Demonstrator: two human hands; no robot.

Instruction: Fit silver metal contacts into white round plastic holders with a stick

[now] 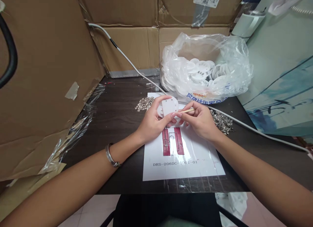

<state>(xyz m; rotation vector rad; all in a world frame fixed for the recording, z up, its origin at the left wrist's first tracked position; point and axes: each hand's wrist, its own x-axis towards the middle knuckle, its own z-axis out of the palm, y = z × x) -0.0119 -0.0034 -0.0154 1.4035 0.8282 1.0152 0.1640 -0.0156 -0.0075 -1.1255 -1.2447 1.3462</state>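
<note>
Holding a white disc (170, 105) by its rim, the left hand (152, 121) keeps a narrow grip, thumb along the near edge and a finger curled over the far one. The disc is raised above the upper part of a printed sheet (156, 171), tilted so that its face, with small holes and slots, shows. The right hand (201, 120) pinches a thin pale stick (187, 110), whose tip points at the right side of the disc; whether the tip touches it, I cannot tell. Both thumbs come close together at the near edge of the disc

The sheet bears red panels and the line "DRS-206DC-", the rest being hard to read, and lies on a dark tabletop (117, 114). A heap of small metal pieces (144, 103) lies just beyond the left hand, and a second heap (223, 122) is beside the right wrist. Behind the hands stands an open clear plastic bag (238, 72) filled with white round parts (199, 70). A pale cable (127, 60) runs across the tabletop, passing in front of the bag. Cardboard (134, 46) walls the back and left, and a silvery bracelet (110, 156) circles the left wrist
</note>
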